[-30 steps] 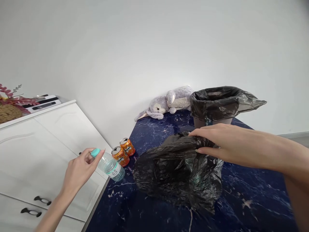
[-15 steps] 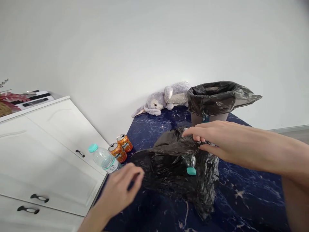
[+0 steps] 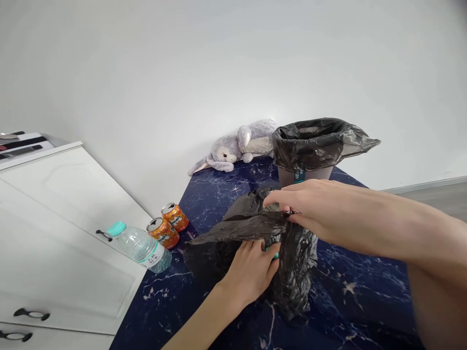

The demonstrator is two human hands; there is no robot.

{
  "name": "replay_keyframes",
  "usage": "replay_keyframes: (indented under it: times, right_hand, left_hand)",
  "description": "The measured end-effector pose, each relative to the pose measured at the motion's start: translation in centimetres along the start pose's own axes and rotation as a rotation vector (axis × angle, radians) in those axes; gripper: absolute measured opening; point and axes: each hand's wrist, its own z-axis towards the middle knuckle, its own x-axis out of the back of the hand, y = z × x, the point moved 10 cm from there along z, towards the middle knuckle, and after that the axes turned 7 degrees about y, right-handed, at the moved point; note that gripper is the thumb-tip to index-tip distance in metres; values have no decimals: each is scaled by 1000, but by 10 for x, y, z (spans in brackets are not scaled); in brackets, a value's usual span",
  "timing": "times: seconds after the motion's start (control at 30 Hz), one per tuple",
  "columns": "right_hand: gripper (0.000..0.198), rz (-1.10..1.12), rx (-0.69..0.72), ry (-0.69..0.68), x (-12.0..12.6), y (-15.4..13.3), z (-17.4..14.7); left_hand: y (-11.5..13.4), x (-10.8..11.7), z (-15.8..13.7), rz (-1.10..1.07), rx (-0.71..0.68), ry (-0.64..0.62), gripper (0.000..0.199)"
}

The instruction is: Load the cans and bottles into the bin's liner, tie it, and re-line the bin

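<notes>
A black plastic bag (image 3: 251,226) lies across the dark blue marbled table with its mouth facing me. My right hand (image 3: 295,201) pinches the bag's upper edge and holds it raised. Inside the mouth, my left hand (image 3: 251,267) is around the neck of a plastic bottle, whose teal cap (image 3: 273,253) shows between thumb and fingers; its fingertips and the rest of that bottle are hidden in the bag. Left of the bag stands another clear water bottle (image 3: 142,248) with a teal cap, beside two orange soda cans (image 3: 163,233) (image 3: 175,218).
Behind the bag stands a grey trash bin (image 3: 314,176) with a black liner (image 3: 310,153) folded over its rim. A grey plush rabbit (image 3: 233,146) lies against the wall. White cabinets (image 3: 65,223) with dark handles border the table (image 3: 350,291) on the left.
My left hand has moved right into the bag's mouth and onto the bottle neck. My right hand still holds the bag's edge. The view has shifted slightly right.
</notes>
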Motion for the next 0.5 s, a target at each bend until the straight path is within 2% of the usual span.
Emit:
replay_keyframes:
  times: [0.13,0.23,0.4,0.5]
  right_hand:
    - [23,-18,-10,-19,-2,5,1]
    - [24,-32,-28,-6,-1,10,1]
    - [28,-50,-81,38,2,20,-1]
    - [32,-62,-113,69,4,26,-4]
  left_hand:
    - [-6,12,-10,40,3,42,27]
    - [-9,39,-23,27,14,119,21]
    - [-16,118,-62,-161,89,384,12]
    - [-33,169,-97,-223,264,549,8]
